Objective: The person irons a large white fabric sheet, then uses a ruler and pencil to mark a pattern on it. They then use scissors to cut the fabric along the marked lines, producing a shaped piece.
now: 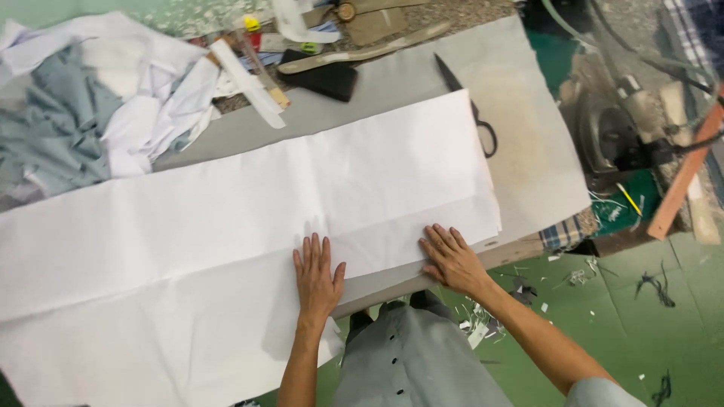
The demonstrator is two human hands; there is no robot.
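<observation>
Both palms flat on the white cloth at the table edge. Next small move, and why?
Probably slide the left hand and right hand outward to smooth the long white fabric sheet: faint creases show just above the left fingers, and the black scissors lie untouched.

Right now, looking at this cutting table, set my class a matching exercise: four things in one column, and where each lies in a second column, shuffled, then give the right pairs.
Things:
1. left hand
2. right hand
3. scissors
4. heap of white and grey-blue cloth

Places:
A. at the table's far left corner
B. flat on the white fabric, near the middle of its near edge
C. beyond the fabric's far right corner, partly under it
D. flat on the fabric's near right end, at the table edge

Pairs: 1-B, 2-D, 3-C, 4-A
</observation>
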